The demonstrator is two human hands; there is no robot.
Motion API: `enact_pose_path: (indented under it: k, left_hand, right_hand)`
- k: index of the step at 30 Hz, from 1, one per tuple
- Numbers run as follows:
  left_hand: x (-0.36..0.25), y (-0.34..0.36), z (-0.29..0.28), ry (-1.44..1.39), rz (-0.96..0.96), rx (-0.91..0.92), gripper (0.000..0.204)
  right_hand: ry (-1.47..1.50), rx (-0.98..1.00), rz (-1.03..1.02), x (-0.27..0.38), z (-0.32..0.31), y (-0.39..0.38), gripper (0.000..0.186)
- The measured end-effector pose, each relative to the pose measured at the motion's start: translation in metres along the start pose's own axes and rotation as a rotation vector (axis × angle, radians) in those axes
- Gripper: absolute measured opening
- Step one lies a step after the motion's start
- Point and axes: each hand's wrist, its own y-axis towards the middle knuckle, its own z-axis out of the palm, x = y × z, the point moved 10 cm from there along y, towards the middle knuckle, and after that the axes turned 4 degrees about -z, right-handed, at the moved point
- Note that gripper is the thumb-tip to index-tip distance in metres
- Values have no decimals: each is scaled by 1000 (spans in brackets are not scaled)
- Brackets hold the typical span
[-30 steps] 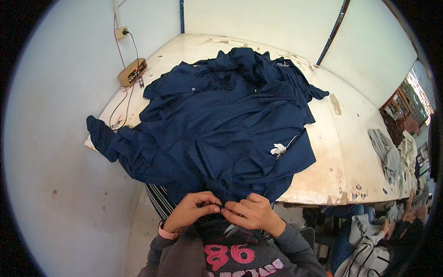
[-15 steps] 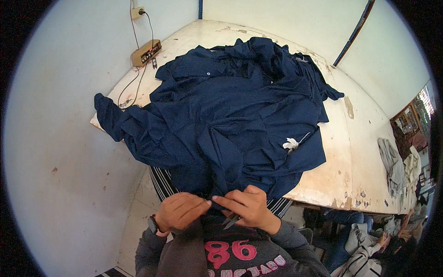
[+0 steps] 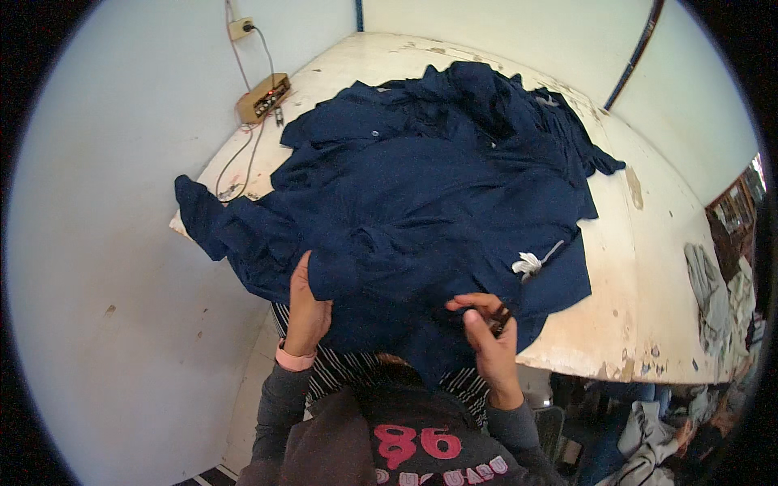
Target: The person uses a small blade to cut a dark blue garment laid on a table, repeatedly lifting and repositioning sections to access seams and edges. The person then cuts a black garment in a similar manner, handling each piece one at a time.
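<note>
Evidently you are partway through handling the navy garment (image 3: 421, 190), which lies spread and rumpled over the worktop (image 3: 604, 316), its near edge hanging over your lap. Your left hand (image 3: 309, 304) grasps that near edge, while your right hand (image 3: 490, 328) has its grip around a small dark tool (image 3: 502, 321); whether it also pinches cloth, I cannot tell. One edge seems in hand, with most of the cloth lying loose and nothing visibly finished.

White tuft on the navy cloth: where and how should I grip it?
I'd pinch the white tuft by its bunched body, from above and the near side, where the right hand is. It lies on top of the navy cloth; its thin tail points away to the far right and likely offers less grip.
</note>
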Motion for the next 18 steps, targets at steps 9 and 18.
enact_pose_path:
  k: [9,18]
  left_hand:
    - [1,17,17,-446,-69,308,37]
    - [-37,16,126,873,382,524,56]
  right_hand:
    - [-38,-86,67,-21,-27,11,18]
    - [-282,-428,-193,31,-126,5,26]
